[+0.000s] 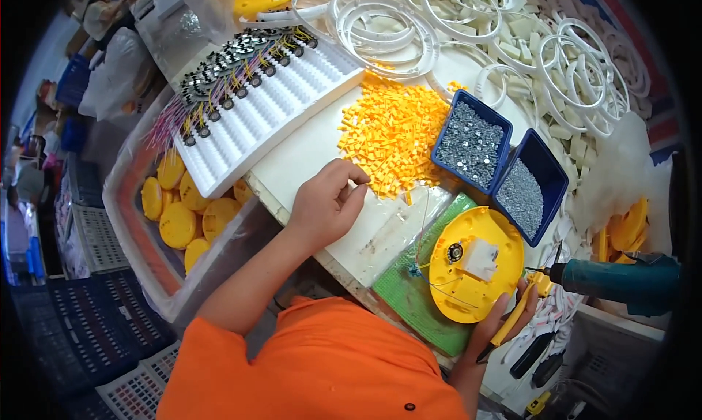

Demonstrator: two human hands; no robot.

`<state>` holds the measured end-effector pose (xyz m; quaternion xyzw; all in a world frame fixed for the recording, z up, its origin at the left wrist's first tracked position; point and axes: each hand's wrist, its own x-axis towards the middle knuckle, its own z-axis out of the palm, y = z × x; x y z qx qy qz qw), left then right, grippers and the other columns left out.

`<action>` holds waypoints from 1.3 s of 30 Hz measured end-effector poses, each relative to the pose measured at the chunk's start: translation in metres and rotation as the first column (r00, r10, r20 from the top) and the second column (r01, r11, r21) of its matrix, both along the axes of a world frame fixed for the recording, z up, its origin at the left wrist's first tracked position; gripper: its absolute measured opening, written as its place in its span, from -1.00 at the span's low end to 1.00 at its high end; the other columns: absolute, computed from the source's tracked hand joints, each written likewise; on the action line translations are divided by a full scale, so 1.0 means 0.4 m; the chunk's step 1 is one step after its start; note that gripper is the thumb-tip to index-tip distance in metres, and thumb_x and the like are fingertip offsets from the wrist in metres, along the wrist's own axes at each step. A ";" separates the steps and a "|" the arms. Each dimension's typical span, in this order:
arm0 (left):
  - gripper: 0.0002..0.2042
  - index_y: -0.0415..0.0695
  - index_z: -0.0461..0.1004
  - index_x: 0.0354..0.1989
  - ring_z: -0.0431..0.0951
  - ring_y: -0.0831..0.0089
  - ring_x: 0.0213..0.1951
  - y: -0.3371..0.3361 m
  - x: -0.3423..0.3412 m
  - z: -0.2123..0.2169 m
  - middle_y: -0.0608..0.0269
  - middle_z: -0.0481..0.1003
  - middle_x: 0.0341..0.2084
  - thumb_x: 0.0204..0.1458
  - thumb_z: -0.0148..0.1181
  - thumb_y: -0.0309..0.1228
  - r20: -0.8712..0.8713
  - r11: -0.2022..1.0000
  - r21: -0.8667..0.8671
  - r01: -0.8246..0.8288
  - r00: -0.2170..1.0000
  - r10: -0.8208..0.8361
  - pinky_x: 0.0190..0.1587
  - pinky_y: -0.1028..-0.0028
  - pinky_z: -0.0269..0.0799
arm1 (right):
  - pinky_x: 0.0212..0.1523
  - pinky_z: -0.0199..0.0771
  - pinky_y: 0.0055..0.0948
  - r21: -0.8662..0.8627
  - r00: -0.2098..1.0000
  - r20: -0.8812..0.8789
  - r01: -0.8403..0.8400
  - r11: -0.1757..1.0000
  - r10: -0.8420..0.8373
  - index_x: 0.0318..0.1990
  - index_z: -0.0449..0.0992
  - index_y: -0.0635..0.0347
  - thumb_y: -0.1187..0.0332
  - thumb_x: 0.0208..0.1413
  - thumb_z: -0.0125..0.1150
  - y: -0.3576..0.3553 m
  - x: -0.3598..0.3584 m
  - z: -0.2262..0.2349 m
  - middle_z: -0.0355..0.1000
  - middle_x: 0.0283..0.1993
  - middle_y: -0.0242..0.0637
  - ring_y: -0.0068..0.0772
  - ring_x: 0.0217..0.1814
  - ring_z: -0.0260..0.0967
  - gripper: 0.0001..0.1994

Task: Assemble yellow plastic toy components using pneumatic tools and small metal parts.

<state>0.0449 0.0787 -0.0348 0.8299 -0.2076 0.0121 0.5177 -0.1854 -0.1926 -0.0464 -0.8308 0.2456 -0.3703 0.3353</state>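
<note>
My left hand [327,203] rests on the white table top [307,153] at the near edge of a heap of small yellow plastic pieces [395,131], thumb and fingertips pinched together as if on one piece. My right hand [501,319] grips the near rim of a round yellow housing [475,274], which lies open side up on a green mat [409,295]. A small white block and thin wires sit inside the housing. A yellow-handled tool [512,321] lies against my right palm.
Two blue bins of small metal screws [472,142] [523,193] stand beyond the housing. A teal electric screwdriver [621,281] hangs at right. White plastic rings [453,17] cover the far table. A white tray of wired parts [248,98] lies left, above a bin of yellow discs [183,215].
</note>
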 end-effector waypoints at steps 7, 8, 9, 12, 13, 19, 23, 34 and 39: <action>-0.91 -0.16 0.49 -0.25 0.46 0.49 -0.58 -0.001 0.001 -0.016 0.25 0.49 -0.39 0.08 0.23 -0.52 0.010 0.999 -0.029 -0.012 1.000 0.013 -0.48 0.49 0.37 | 0.42 0.15 -0.09 0.028 1.000 -0.020 0.002 1.000 -0.002 0.40 0.11 0.37 0.56 0.20 -0.02 0.005 -0.006 0.004 0.30 0.29 0.04 -0.08 0.37 0.21 -0.42; -0.91 -0.17 0.49 -0.26 0.46 0.48 -0.58 -0.006 0.003 -0.014 0.25 0.49 -0.39 0.08 0.23 -0.53 0.025 1.000 -0.029 -0.005 1.000 0.006 -0.47 0.50 0.37 | 0.41 0.16 -0.10 0.012 1.000 -0.018 0.001 1.000 -0.001 0.40 0.12 0.36 0.58 0.18 -0.03 0.001 -0.009 0.006 0.30 0.29 0.03 -0.09 0.37 0.22 -0.41; -0.91 -0.17 0.49 -0.26 0.46 0.48 -0.58 -0.006 0.000 -0.016 0.25 0.49 -0.39 0.08 0.23 -0.53 0.021 0.999 -0.033 -0.001 1.000 0.002 -0.47 0.50 0.37 | 0.41 0.16 -0.10 0.007 1.000 -0.022 0.006 1.000 -0.005 0.40 0.12 0.36 0.58 0.18 -0.03 0.000 -0.012 0.003 0.30 0.29 0.03 -0.09 0.37 0.22 -0.41; -0.90 -0.17 0.50 -0.25 0.46 0.49 -0.57 -0.002 0.004 -0.024 0.25 0.50 -0.38 0.07 0.23 -0.55 0.025 0.996 -0.084 0.007 1.000 -0.005 -0.46 0.51 0.37 | 0.38 0.22 -0.12 0.008 1.000 0.004 0.011 1.000 -0.011 0.40 0.13 0.34 0.64 0.13 -0.04 -0.002 -0.015 -0.013 0.32 0.28 0.01 -0.12 0.33 0.26 -0.39; -0.90 -0.17 0.50 -0.24 0.46 0.50 -0.55 0.002 0.001 -0.021 0.25 0.50 -0.37 0.07 0.23 -0.56 0.043 0.997 -0.076 -0.011 0.999 0.014 -0.45 0.51 0.37 | 0.36 0.25 -0.14 0.013 1.000 0.006 -0.007 1.000 0.007 0.39 0.13 0.34 0.65 0.11 -0.04 0.001 -0.011 -0.014 0.33 0.27 0.01 -0.13 0.31 0.29 -0.38; -0.83 -0.23 0.48 -0.24 0.49 0.34 -0.37 -0.033 -0.001 0.001 0.12 0.48 -0.33 0.02 0.15 -0.72 0.138 0.986 -0.137 0.093 0.988 -0.074 -0.27 0.45 0.41 | 0.23 0.38 -0.23 -0.054 1.000 0.005 0.025 0.998 -0.024 0.39 0.11 0.34 0.67 0.13 0.01 -0.006 -0.038 -0.016 0.37 0.21 0.00 -0.18 0.16 0.39 -0.38; -0.78 -0.27 0.45 -0.17 0.43 0.36 -0.23 -0.015 -0.031 -0.045 0.09 0.43 -0.23 0.03 0.03 -0.77 0.202 0.984 -0.133 0.120 0.975 -0.091 -0.15 0.47 0.37 | 0.34 0.26 -0.18 -0.207 0.997 -0.033 -0.071 0.976 0.066 0.36 0.17 0.37 0.61 0.15 0.08 -0.007 -0.033 0.029 0.41 0.20 0.02 -0.14 0.22 0.37 -0.42; -0.82 -0.26 0.44 -0.13 0.43 0.45 -0.14 -0.060 -0.060 -0.058 0.17 0.41 -0.18 0.14 0.01 -0.72 0.046 0.937 -0.294 0.187 0.982 -0.182 -0.05 0.52 0.36 | -0.17 0.50 -0.22 -0.062 0.983 0.137 -0.116 0.991 0.124 0.11 0.41 0.36 0.16 0.34 -0.07 0.013 -0.209 0.151 0.52 -0.24 0.03 -0.21 -0.38 0.51 -0.58; -0.84 -0.22 0.43 -0.11 0.45 0.54 -0.23 -0.009 -0.022 -0.027 0.26 0.45 -0.20 0.17 0.04 -0.67 -0.339 0.743 -0.669 -0.037 0.904 -0.260 -0.13 0.53 0.39 | -0.29 0.53 -0.19 0.073 0.965 0.228 -0.151 0.986 0.130 0.25 0.27 0.37 0.09 0.25 0.00 0.057 -0.285 0.107 0.44 -0.24 0.02 -0.20 -0.44 0.40 -0.43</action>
